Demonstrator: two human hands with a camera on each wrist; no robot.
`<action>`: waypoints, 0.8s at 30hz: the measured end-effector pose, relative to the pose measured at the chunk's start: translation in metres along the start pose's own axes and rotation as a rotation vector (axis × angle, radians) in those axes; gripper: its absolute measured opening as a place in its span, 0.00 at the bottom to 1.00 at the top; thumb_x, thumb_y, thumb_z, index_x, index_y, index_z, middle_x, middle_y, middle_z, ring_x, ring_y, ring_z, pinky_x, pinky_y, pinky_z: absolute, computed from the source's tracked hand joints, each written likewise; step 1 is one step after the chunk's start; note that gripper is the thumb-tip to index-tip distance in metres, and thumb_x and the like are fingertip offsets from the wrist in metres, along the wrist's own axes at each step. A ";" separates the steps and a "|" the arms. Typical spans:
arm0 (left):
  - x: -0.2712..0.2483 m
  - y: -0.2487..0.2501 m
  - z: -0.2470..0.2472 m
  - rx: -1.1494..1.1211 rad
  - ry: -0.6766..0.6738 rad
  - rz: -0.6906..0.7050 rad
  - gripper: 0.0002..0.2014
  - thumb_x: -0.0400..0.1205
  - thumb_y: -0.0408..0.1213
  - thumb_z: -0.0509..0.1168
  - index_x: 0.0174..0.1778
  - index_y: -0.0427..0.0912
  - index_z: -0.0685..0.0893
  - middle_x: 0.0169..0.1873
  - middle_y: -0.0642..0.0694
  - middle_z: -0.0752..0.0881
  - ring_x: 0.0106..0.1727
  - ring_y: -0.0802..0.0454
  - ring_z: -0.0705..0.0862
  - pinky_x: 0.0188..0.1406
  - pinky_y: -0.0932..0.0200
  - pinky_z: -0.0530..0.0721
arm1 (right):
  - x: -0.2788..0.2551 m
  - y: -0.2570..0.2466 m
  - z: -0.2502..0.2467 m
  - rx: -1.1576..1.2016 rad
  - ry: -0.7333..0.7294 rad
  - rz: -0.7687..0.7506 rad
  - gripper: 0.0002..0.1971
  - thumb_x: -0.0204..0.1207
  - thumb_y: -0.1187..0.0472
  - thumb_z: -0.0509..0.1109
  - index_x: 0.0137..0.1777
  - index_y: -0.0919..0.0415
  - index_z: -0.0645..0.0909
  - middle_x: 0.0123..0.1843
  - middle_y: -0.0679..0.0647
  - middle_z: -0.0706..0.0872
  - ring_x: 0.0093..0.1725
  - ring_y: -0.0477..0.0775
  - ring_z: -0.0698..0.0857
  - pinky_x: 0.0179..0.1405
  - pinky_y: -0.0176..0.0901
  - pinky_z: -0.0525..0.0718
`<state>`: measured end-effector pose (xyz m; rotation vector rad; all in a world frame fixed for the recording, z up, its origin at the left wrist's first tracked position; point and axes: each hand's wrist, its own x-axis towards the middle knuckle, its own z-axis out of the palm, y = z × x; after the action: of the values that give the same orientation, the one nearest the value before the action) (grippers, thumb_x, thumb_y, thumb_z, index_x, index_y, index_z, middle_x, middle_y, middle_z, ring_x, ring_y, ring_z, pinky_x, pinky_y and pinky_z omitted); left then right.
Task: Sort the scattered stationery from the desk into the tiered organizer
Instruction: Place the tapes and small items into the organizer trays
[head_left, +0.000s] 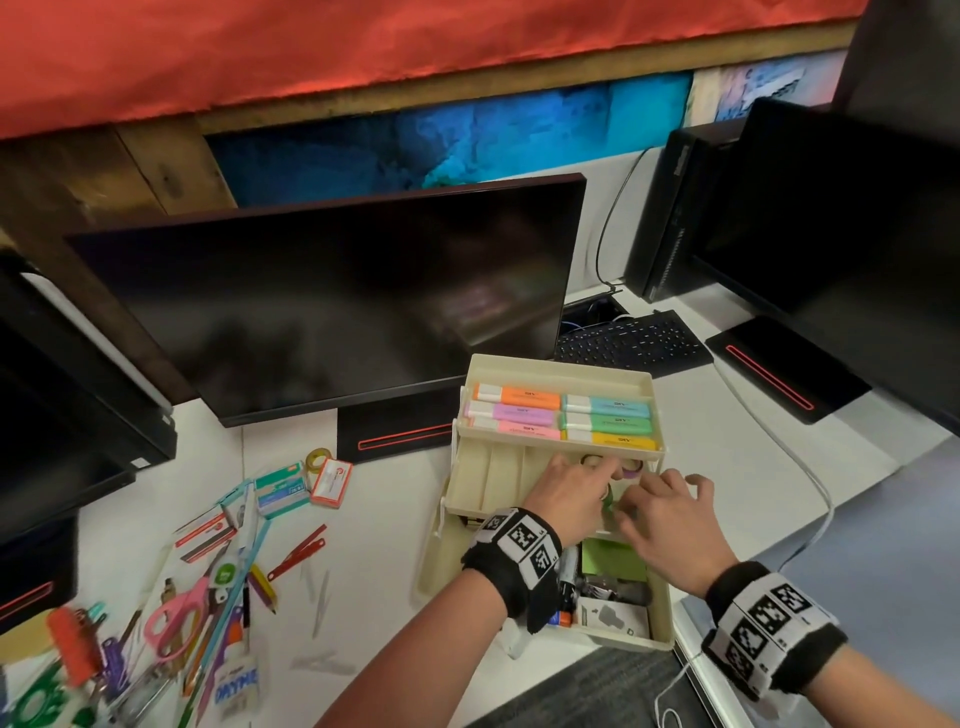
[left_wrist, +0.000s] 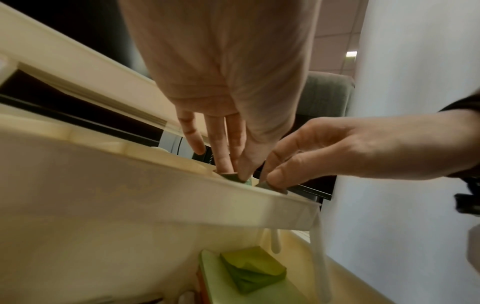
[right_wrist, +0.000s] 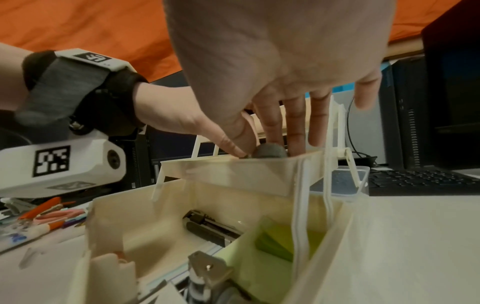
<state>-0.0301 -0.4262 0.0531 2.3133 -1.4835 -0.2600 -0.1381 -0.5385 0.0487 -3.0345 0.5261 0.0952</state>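
Green tape roll (head_left: 609, 493) is pinched between left hand (head_left: 566, 491) and right hand (head_left: 670, 525), just below six highlighters (head_left: 563, 418) in one organizer (head_left: 655, 410).

Cream tiered organizer (head_left: 644, 382) fanned open, pastel highlighters (head_left: 561, 418) top, scattered stationery (head_left: 218, 566) left on desk

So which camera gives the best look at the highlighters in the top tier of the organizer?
The head view: all six highlighters lie in plain sight in the organizer's top tray, two columns of three. Both wrist views look up from below at the tiers, so neither shows the highlighters.
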 end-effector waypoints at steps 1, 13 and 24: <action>-0.001 0.001 0.001 -0.004 0.003 -0.005 0.19 0.78 0.25 0.60 0.64 0.41 0.72 0.42 0.43 0.87 0.45 0.42 0.83 0.59 0.48 0.70 | 0.001 0.000 0.001 -0.035 0.007 0.011 0.09 0.72 0.48 0.67 0.38 0.50 0.84 0.43 0.48 0.81 0.48 0.55 0.80 0.57 0.59 0.68; 0.001 0.004 0.015 0.099 0.077 -0.031 0.16 0.76 0.20 0.59 0.58 0.38 0.78 0.50 0.40 0.84 0.57 0.43 0.73 0.55 0.52 0.69 | -0.005 -0.001 0.010 0.096 0.177 0.058 0.09 0.72 0.52 0.60 0.37 0.49 0.81 0.37 0.44 0.79 0.43 0.53 0.79 0.53 0.56 0.66; -0.009 -0.005 0.025 0.289 0.157 0.078 0.11 0.61 0.38 0.79 0.36 0.49 0.86 0.34 0.55 0.85 0.39 0.54 0.79 0.37 0.61 0.80 | 0.005 -0.010 0.001 -0.032 -0.040 0.038 0.13 0.80 0.52 0.56 0.57 0.49 0.80 0.57 0.45 0.81 0.64 0.52 0.75 0.70 0.58 0.52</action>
<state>-0.0387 -0.4220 0.0277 2.4202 -1.6155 0.1650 -0.1303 -0.5302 0.0483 -3.0469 0.5849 0.1669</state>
